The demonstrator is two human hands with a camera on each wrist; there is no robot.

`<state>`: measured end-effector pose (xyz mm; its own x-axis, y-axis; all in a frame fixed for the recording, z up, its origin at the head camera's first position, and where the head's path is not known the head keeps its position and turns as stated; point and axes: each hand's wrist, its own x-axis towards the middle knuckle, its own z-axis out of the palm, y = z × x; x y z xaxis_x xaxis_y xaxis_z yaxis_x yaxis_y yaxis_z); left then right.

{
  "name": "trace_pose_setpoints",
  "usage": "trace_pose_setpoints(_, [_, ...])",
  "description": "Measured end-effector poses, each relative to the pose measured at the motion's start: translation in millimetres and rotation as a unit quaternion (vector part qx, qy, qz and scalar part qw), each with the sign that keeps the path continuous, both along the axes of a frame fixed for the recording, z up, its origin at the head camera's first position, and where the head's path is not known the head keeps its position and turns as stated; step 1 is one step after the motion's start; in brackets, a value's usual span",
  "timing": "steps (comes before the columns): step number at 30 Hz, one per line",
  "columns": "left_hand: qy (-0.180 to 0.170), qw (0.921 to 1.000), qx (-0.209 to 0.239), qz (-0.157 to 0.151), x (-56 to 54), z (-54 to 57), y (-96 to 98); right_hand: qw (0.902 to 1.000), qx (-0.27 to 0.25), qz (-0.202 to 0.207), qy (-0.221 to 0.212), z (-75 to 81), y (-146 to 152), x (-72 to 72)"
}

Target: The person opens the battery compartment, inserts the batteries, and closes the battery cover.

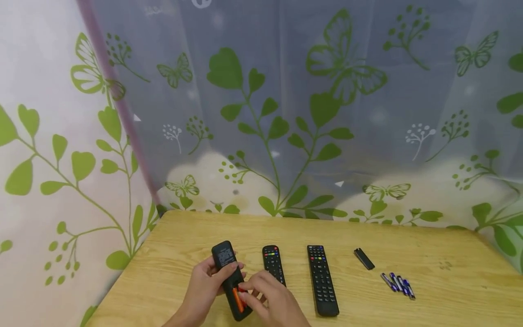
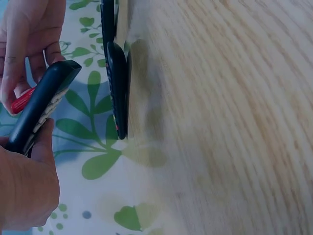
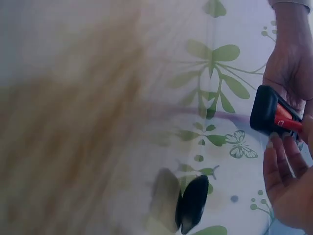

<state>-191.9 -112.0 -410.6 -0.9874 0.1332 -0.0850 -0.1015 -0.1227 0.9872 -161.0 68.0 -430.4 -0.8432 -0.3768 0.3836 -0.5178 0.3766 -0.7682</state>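
Note:
My left hand (image 1: 204,284) grips a black remote control (image 1: 224,254), its back turned up and its battery compartment uncovered. An orange battery (image 1: 237,299) lies in that compartment. With thumb and fingertips my right hand (image 1: 278,299) pinches a red battery (image 2: 22,101) at the compartment; in the right wrist view the red battery (image 3: 288,123) sits slanted, one end near the orange one. Fingers partly hide its far end in the head view. The left wrist view shows the remote's button side tilted toward the tabletop.
Two black remotes lie buttons up on the wooden table (image 1: 449,290): a shorter one (image 1: 271,259) partly behind my right hand and a longer one (image 1: 323,281). Further right are a black battery cover (image 1: 364,259) and several purple-and-silver batteries (image 1: 398,285). Patterned cloth (image 1: 261,136) hangs behind.

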Motion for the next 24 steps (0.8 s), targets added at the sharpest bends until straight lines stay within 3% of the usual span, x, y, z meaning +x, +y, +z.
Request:
trace_pose_setpoints(5, [0.000, 1.0000, -0.001, 0.001, -0.6, -2.4, 1.3, 0.9899, -0.071, -0.040, -0.116, 0.1, -6, -4.3])
trace_pose_setpoints(13, [-0.005, 0.9998, -0.001, 0.017, 4.7, -4.1, 3.0, 0.9498, -0.175, -0.074, -0.249, -1.8, -17, -7.7])
trace_pose_setpoints(21, [0.011, 0.9996, 0.003, 0.024, 4.6, 1.5, 3.0, 0.9172, -0.182, -0.085, -0.344, -3.9, -16, -11.4])
trace_pose_setpoints(24, [0.019, 0.9995, -0.005, 0.024, 4.0, 3.2, 2.5, 0.8994, -0.177, -0.061, -0.395, -5.7, -15, -13.0])
